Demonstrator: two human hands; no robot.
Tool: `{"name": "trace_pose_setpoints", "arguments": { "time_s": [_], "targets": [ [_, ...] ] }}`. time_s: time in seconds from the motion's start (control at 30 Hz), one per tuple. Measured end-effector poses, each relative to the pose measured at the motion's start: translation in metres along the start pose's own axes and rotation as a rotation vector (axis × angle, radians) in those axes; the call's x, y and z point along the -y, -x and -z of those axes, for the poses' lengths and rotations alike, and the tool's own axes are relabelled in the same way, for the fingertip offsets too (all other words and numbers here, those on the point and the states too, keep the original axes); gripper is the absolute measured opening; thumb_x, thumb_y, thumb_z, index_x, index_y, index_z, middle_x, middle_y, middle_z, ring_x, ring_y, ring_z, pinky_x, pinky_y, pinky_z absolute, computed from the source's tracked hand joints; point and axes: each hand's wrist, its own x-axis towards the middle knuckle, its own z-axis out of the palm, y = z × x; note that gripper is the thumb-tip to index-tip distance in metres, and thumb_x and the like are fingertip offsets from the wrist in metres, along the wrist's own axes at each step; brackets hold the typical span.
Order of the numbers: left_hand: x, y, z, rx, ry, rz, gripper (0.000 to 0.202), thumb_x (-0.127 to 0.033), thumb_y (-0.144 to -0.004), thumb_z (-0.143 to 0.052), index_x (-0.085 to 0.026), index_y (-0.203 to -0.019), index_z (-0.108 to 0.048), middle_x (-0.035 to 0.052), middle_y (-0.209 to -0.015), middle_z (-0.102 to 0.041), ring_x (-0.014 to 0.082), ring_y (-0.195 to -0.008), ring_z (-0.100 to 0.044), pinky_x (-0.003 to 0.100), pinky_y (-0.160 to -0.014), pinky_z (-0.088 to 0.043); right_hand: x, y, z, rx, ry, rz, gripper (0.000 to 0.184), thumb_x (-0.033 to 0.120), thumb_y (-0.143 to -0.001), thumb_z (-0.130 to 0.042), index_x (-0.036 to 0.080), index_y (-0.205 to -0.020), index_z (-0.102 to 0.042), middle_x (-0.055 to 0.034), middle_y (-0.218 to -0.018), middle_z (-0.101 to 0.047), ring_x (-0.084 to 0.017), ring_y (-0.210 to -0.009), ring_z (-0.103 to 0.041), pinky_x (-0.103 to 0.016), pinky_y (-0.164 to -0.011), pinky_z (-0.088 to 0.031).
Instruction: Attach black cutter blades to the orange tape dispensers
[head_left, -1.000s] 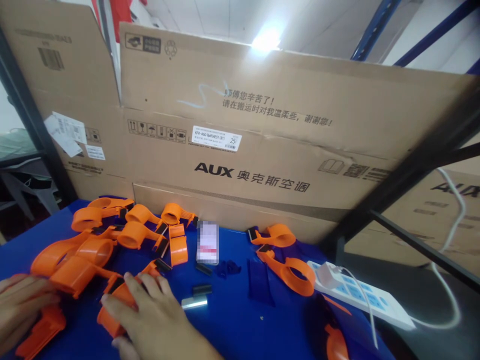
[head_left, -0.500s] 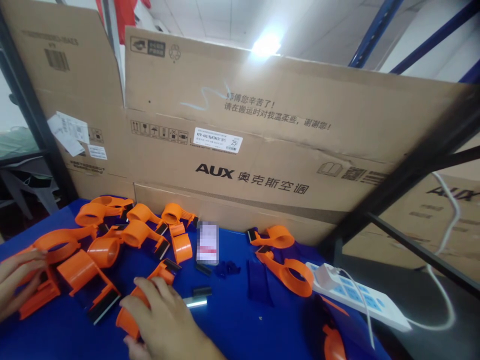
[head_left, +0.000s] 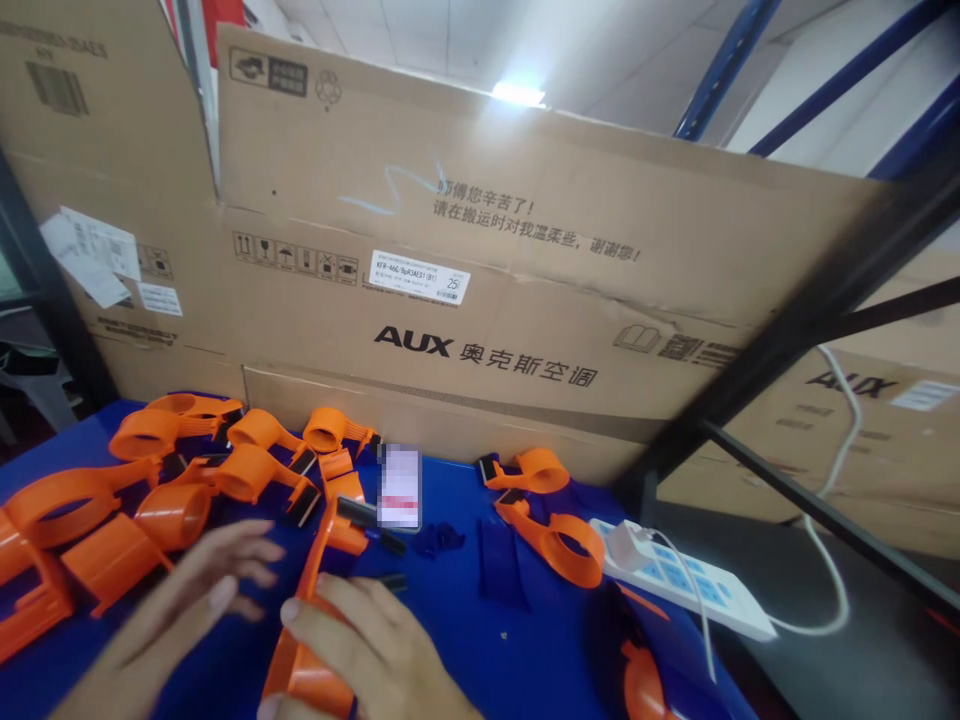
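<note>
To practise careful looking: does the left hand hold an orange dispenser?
No, the left hand is open and empty, while the right hand grasps an orange dispenser.

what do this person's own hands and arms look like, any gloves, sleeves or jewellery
The bare, five-fingered left hand and bare right hand wear no gloves. No rings, bracelet, watch or sleeves are visible; the frame's lower edge cuts off the forearms.

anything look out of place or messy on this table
Mildly: crumpled-looking dark-blue scraps lie loose on the table near the phone, like stray offcuts. At left, orange tape dispensers sit jumbled at differing angles. No spill shows.
</note>
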Motion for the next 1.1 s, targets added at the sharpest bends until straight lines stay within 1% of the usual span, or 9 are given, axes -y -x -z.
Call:
{"name": "trace_pose_setpoints", "arguments": {
  "time_s": [0.07,0.13,0.2,0.33,0.43,0.53,0.67,0.83,1.1],
  "targets": [
    [0.005,-0.014,-0.033,0.252,0.069,0.057,0.061,-0.063,-0.086,-0.073,-0.033,-0.138,-0.065,0.0086,-0.134,-0.072,0.0368,-0.12,-0.065,0.049,-0.101,-0.056,-0.01,0.002,0.004,-0.033,0.061,0.067,0.033,0.032,-0.097,-0.072,0.042,-0.128,-0.067,0.0023,-0.151,-0.062,-0.024,-0.127,-0.063,-0.042,-0.106,-0.056],
    [0.004,-0.03,-0.065,0.317,0.044,0.028,0.062,-0.056,-0.089,-0.073,-0.032,-0.145,-0.059,0.0102,-0.137,-0.069,0.0339,-0.119,-0.067,0.048,-0.104,-0.054,-0.023,0.005,0.005,-0.08,0.095,0.115,0.026,0.029,-0.096,-0.069,0.033,-0.122,-0.07,-0.0035,-0.142,-0.068,-0.026,-0.122,-0.066,-0.044,-0.103,-0.058],
    [0.0,-0.047,-0.091,0.283,-0.036,-0.057,0.064,-0.048,-0.086,-0.079,-0.033,-0.145,-0.059,0.0087,-0.134,-0.069,0.0313,-0.114,-0.068,0.046,-0.104,-0.053,-0.035,0.01,0.004,-0.149,0.092,0.15,0.021,0.03,-0.094,-0.068,0.028,-0.115,-0.07,-0.0079,-0.134,-0.071,-0.028,-0.12,-0.067,-0.047,-0.102,-0.058],
    [0.001,-0.076,-0.12,0.4,-0.07,-0.076,0.052,-0.045,-0.086,-0.081,-0.026,-0.133,-0.07,0.0093,-0.126,-0.075,0.0335,-0.121,-0.066,0.045,-0.107,-0.049,-0.047,0.023,-0.005,-0.216,0.11,0.124,0.019,0.026,-0.091,-0.071,0.03,-0.109,-0.07,-0.0069,-0.133,-0.072,-0.028,-0.123,-0.067,-0.047,-0.101,-0.059],
    [0.014,-0.083,-0.128,0.518,0.004,-0.064,0.045,-0.042,-0.09,-0.077,-0.023,-0.13,-0.072,0.0088,-0.119,-0.079,0.03,-0.111,-0.071,0.039,-0.098,-0.053,-0.047,0.033,-0.011,-0.251,0.115,0.039,0.027,0.021,-0.091,-0.071,0.032,-0.116,-0.068,-0.0052,-0.138,-0.07,-0.026,-0.121,-0.068,-0.045,-0.1,-0.059],
    [0.028,-0.077,-0.132,0.525,0.119,-0.088,0.038,-0.037,-0.093,-0.075,-0.023,-0.128,-0.073,0.0074,-0.116,-0.081,0.0268,-0.107,-0.072,0.034,-0.093,-0.054,-0.049,0.042,-0.012,-0.39,0.055,-0.06,0.036,0.025,-0.101,-0.056,0.034,-0.135,-0.059,-0.0064,-0.143,-0.065,-0.027,-0.127,-0.066,-0.048,-0.103,-0.057],
    [0.037,-0.068,-0.133,0.509,0.222,-0.076,0.036,-0.032,-0.093,-0.076,-0.029,-0.129,-0.072,0.0051,-0.128,-0.078,0.0264,-0.118,-0.07,0.032,-0.1,-0.054,-0.062,0.046,-0.001,-0.619,-0.071,-0.463,0.047,0.041,-0.106,-0.045,0.024,-0.149,-0.048,-0.0165,-0.145,-0.058,-0.036,-0.134,-0.059,-0.06,-0.107,-0.051],
    [0.036,-0.069,-0.132,0.499,0.192,-0.025,0.034,-0.035,-0.093,-0.076,-0.029,-0.126,-0.074,0.0062,-0.124,-0.08,0.0254,-0.108,-0.074,0.034,-0.098,-0.057,-0.073,0.046,0.007,-0.344,-0.277,-0.742,0.051,0.026,-0.099,-0.065,0.026,-0.148,-0.053,-0.0092,-0.119,-0.074,-0.026,-0.107,-0.073,-0.043,-0.098,-0.06],
    [0.034,-0.064,-0.134,0.41,0.023,-0.041,0.026,-0.042,-0.088,-0.08,-0.025,-0.107,-0.079,0.0055,-0.096,-0.081,0.0267,-0.096,-0.074,0.031,-0.086,-0.06,-0.07,0.049,-0.004,-0.249,-0.301,-0.668,0.059,0.016,-0.093,-0.062,0.029,-0.15,-0.056,-0.0048,-0.114,-0.079,-0.022,-0.097,-0.077,-0.033,-0.087,-0.064]
  ]
}}
